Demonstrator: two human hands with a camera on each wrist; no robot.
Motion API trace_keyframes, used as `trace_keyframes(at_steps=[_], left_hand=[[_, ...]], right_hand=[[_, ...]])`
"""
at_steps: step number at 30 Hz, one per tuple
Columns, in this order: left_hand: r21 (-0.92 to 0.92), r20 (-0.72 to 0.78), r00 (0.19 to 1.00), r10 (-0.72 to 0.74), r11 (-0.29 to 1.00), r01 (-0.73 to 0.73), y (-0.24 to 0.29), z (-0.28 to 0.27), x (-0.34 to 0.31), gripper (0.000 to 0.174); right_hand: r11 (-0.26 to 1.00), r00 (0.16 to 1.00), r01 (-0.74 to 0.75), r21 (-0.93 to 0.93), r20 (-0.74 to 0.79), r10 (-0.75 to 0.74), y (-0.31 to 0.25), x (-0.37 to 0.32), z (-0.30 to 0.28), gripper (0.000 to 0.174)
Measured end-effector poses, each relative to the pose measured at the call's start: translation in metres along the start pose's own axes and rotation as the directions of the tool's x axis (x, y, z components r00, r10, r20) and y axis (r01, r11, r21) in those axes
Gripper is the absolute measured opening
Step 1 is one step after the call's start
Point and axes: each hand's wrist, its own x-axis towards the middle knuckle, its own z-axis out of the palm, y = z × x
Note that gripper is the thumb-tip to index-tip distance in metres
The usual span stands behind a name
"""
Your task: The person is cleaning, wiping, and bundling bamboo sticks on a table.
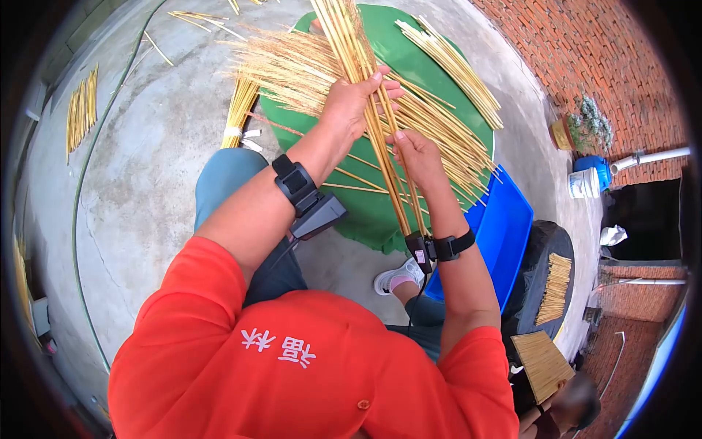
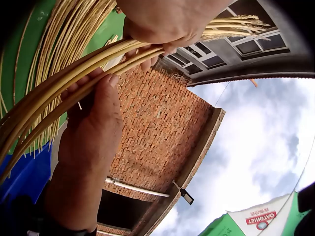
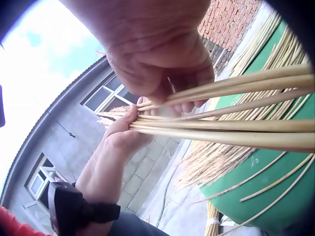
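My left hand (image 1: 351, 106) grips a slim bunch of long yellow stalks (image 1: 338, 29) with feathery heads at the far end. The bunch slants over a green-covered table (image 1: 380, 22). Nearer to me, my right hand (image 1: 418, 157) pinches stalks at the right side of that bunch between thumb and fingers. In the left wrist view, the right thumb (image 2: 112, 86) lies along the stalks. The right wrist view shows the held stalks spread into separate strands between the hands. Under them, a broad pile of similar stalks (image 1: 439, 128) lies on the table, its plumes to the left.
Paler stalks (image 1: 453, 69) lie on the table's far right. A tied upright bundle (image 1: 240, 106) stands at its left. Right of my legs is a blue tub (image 1: 504, 234), beside a dark stand bearing short stalks (image 1: 554, 289). Another person holds a stalk panel (image 1: 542, 358). A hose (image 1: 88, 168) crosses the floor.
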Motion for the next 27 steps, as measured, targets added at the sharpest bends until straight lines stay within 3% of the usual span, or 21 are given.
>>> trace_keyframes(at_steps=[2,3,12,15,18,20,21,24,26,27], left_hand=[[0.027,0.02,1.0,-0.006,1.0,0.005,0.003,0.001,0.0,0.031],[0.025,0.023,1.0,0.001,1.0,-0.002,0.004,0.002,0.001,0.031],[0.005,0.05,0.998,-0.044,0.999,0.044,0.002,0.0,-0.001,0.031],[0.043,0.066,0.996,-0.06,0.997,0.058,0.003,0.0,0.001,0.029],[0.029,0.073,0.99,-0.121,0.992,0.119,0.008,-0.005,0.008,0.026],[-0.021,0.096,0.993,-0.069,0.997,0.072,0.019,-0.01,0.013,0.025],[-0.021,0.096,0.992,-0.079,0.996,0.081,0.022,-0.011,0.013,0.025],[-0.048,0.074,0.995,-0.065,0.997,0.068,0.031,-0.012,0.015,0.025],[0.055,0.011,1.0,0.007,0.998,-0.008,0.035,-0.016,0.014,0.024],[0.146,0.076,0.996,0.047,0.988,-0.058,0.038,-0.04,0.03,0.023]], right_hand=[[0.989,0.987,0.147,-0.008,-0.062,-0.147,-0.002,0.003,0.006,0.026],[0.986,0.99,0.114,0.119,-0.091,-0.103,0.0,0.005,0.012,0.026],[0.987,0.982,0.133,0.089,-0.143,-0.12,-0.03,0.016,0.024,0.029],[0.995,0.991,0.073,-0.061,-0.105,-0.079,-0.033,0.023,0.019,0.027],[0.995,0.996,0.084,0.049,-0.037,-0.082,-0.03,0.017,0.019,0.035],[0.944,0.999,0.017,0.329,0.043,-0.033,-0.03,0.007,0.016,0.044],[0.957,0.993,-0.056,0.283,0.112,0.025,-0.025,0.004,0.01,0.052],[0.944,0.967,-0.185,0.273,0.221,0.126,0.003,-0.009,0.002,0.054],[0.949,0.94,-0.235,0.211,0.297,0.167,0.013,-0.019,-0.004,0.056],[0.943,0.949,-0.22,0.25,0.28,0.146,0.023,-0.023,-0.007,0.057]])
